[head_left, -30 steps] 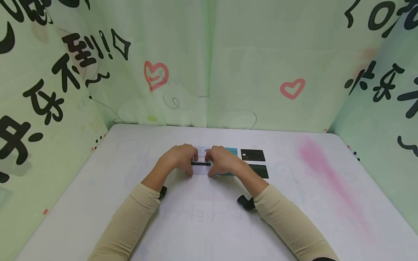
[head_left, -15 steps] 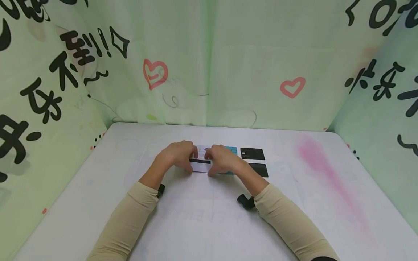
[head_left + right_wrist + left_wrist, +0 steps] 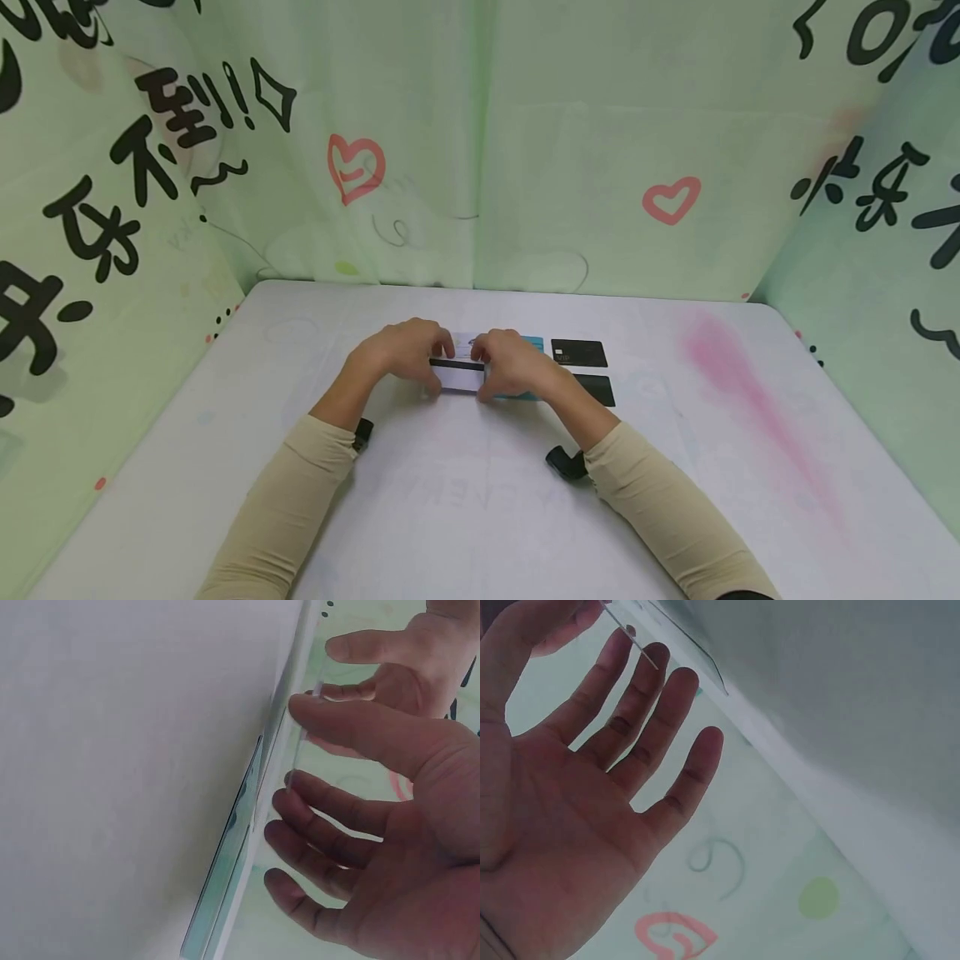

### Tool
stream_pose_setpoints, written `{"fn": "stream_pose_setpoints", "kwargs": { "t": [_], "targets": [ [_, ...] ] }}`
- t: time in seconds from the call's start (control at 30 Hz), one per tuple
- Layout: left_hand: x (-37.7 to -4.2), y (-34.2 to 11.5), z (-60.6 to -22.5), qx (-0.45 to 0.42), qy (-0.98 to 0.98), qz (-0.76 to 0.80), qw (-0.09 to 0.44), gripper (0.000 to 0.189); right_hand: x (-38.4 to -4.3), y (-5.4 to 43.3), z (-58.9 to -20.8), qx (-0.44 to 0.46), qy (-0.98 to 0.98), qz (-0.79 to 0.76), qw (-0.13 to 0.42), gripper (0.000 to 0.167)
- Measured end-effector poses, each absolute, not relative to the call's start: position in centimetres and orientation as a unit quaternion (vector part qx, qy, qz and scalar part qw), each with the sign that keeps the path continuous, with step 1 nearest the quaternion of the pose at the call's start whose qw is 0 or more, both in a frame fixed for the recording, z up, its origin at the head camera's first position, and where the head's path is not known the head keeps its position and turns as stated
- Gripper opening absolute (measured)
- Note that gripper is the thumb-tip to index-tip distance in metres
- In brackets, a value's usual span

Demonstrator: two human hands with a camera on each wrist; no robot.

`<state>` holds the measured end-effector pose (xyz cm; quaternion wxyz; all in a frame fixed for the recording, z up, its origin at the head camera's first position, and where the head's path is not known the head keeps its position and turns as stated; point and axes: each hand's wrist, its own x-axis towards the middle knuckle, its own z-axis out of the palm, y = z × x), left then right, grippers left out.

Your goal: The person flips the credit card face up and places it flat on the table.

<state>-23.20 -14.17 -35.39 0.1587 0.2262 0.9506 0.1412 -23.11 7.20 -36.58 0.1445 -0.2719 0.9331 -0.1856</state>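
A pale bank card (image 3: 459, 380) with a black magnetic stripe is held tilted up off the white table between both hands. My left hand (image 3: 405, 348) has its thumb and fingertips at the card's left edge. On the other side, my right hand (image 3: 516, 363) pinches the right edge between thumb and fingers; the right wrist view shows this thin card (image 3: 297, 754) edge-on. Behind the hands lies another pale card (image 3: 462, 343). A blue card (image 3: 536, 342) is partly covered by my right hand, and more blue (image 3: 521, 397) shows below that hand.
A black card with a chip and "VIP" lettering (image 3: 580, 353) lies to the right, with a plain dark card (image 3: 596, 389) in front of it, partly behind the right wrist. Green printed curtains (image 3: 562, 167) enclose the white table (image 3: 660, 492) at the back and sides.
My left hand has shifted slightly left and back, showing more of the striped card. The card has tilted up toward the head camera. The right hand has barely moved.
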Motion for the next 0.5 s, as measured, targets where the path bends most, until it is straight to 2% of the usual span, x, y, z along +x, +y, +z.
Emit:
{"fn": "stream_pose_setpoints", "kwargs": {
  "t": [0.5],
  "targets": [
    [-23.7,-15.3,-35.5,0.254,0.93,0.223,0.144,0.047,-23.8,8.2,-35.8,-0.266,0.931,-0.211,0.138,0.052]
  ]
}}
